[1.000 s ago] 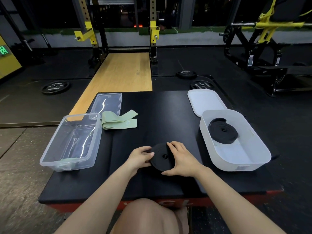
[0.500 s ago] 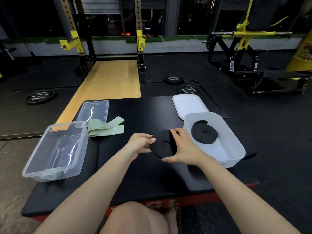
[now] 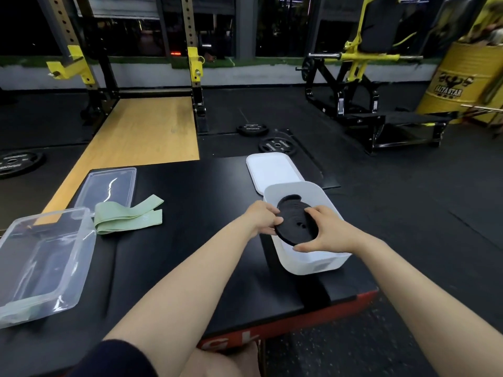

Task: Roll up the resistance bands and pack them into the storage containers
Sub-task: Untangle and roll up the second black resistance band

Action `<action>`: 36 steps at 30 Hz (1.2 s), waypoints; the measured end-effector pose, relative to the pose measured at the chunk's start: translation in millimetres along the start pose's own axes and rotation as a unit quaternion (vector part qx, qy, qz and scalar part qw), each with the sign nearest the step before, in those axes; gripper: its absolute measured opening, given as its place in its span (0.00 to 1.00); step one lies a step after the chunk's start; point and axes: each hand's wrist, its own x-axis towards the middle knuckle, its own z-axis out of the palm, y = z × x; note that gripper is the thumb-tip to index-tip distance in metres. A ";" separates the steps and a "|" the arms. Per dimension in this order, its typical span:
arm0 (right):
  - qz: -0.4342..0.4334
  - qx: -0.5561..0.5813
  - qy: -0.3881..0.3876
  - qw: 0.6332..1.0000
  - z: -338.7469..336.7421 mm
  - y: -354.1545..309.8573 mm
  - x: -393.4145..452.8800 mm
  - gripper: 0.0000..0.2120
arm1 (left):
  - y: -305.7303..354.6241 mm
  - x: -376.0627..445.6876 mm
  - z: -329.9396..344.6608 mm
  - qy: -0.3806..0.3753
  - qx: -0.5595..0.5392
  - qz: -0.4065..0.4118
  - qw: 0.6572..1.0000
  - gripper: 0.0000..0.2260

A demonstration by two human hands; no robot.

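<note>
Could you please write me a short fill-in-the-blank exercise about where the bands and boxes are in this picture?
1. Both hands, left hand and right hand, hold a rolled black band over the ____ box.
2. The green band lies on the black ____, not in a box.
3. The clear box stands to the ____ of the green band.
4. The white lid lies ____ the white box.

Missing words: white; mat; left; behind

Single head-worn view, facing forward and down, close over black platform (image 3: 190,240), edges perhaps distorted
</note>
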 end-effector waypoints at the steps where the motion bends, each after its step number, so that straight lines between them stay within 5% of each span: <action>1: 0.010 -0.003 -0.011 1.000 -2.1 6.2 0.6 0.43 | 2.4 4.7 7.1 -0.003 0.025 0.008 1.000 0.16; 4: 0.030 -0.011 -0.043 0.999 -4.3 23.4 4.4 0.32 | 8.7 16.1 26.1 -0.021 0.123 0.020 0.992 0.08; 8: 0.053 -0.044 -0.103 0.992 -0.9 38.9 14.3 0.28 | 11.7 32.1 44.7 -0.032 0.273 0.004 0.962 0.15; 13: 0.066 -0.083 -0.167 0.980 4.9 45.4 29.3 0.29 | 6.5 48.2 57.6 -0.094 0.460 -0.012 0.883 0.14; 16: 0.076 -0.102 -0.177 0.976 13.2 49.9 36.9 0.34 | 5.8 50.1 63.3 -0.105 0.489 -0.018 0.866 0.06; 20: 0.080 -0.129 -0.153 0.976 27.7 54.8 42.8 0.41 | 4.1 49.0 70.9 -0.084 0.550 0.027 0.831 0.08; 26: 0.064 -0.138 -0.118 0.981 41.6 61.7 45.8 0.42 | -8.4 55.4 76.9 -0.089 0.600 0.042 0.794 0.11; 29: 0.067 -0.147 -0.116 0.980 45.6 62.4 45.6 0.42 | -15.9 52.7 80.1 -0.074 0.612 0.063 0.785 0.03; 32: 0.068 -0.152 -0.110 0.980 47.5 60.4 45.7 0.41 | -25.1 51.0 82.6 -0.041 0.634 0.093 0.767 0.12; 36: 0.080 -0.152 -0.119 0.978 47.6 59.9 44.8 0.46 | -31.1 50.8 84.5 -0.014 0.685 0.116 0.719 0.12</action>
